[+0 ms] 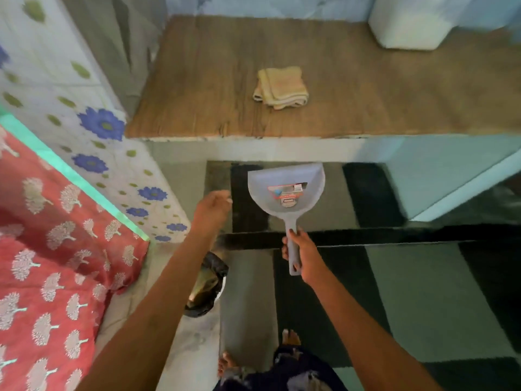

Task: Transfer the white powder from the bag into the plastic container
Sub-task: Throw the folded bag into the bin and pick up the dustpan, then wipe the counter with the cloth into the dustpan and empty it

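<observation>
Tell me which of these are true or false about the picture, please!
1. The right hand holds the grey dustpan by its handle. True.
2. The left hand holds the folded cloth. False: the cloth lies alone on the wooden counter.
3. The dustpan is full of white powder. False: only a label shows inside it.
4. A white container stands at the counter's far right corner. True.
</observation>
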A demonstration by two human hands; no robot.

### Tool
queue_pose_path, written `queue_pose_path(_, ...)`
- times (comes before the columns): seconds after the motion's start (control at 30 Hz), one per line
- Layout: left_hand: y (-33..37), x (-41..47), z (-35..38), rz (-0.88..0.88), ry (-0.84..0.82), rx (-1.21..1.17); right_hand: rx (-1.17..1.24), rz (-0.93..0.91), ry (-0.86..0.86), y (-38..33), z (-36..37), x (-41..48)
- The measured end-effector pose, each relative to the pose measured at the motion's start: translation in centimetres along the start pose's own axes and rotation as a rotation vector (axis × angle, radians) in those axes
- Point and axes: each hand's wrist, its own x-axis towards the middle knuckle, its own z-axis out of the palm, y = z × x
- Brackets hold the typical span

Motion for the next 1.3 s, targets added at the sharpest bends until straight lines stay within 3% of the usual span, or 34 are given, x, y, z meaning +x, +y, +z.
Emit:
queue_pose_path(0.13, 6.3, -0.6, 4.4, 0.170, -0.063, 0.021, -0.016, -0.064, 0.018, -3.5, -4.7, -1.1)
queue_pose_path(0.27, 11.2, 1.6, 9.5, 0.278, -0.017, 0.134, -0.082, -0.114, 0.016, -6.7, -9.0, -0.2)
queue_pose_path(0.67, 19.5, 9.8, 19.0, 0.339, 0.091, 0.400, -0.193, -0.089, 0.007, -15.0, -17.3, 6.6)
queue_pose_path(0.97, 21.3, 21.7, 19.2, 0.149, 0.258, 0.692, -0.119, -0.061, -0.111, -15.7, -18.6, 12.0)
queue_pose_path(1.17, 22.0, 27.0, 18.6, -0.075, 0.182, 0.892, -0.207, -0.043, -0.103, -16.7, -18.0, 14.5)
queue_pose_path(1.3, 22.0, 28.6, 18.4, 0.151, 0.258, 0.900, -0.158, -0.042, -0.098, -17.1, -17.0, 15.4)
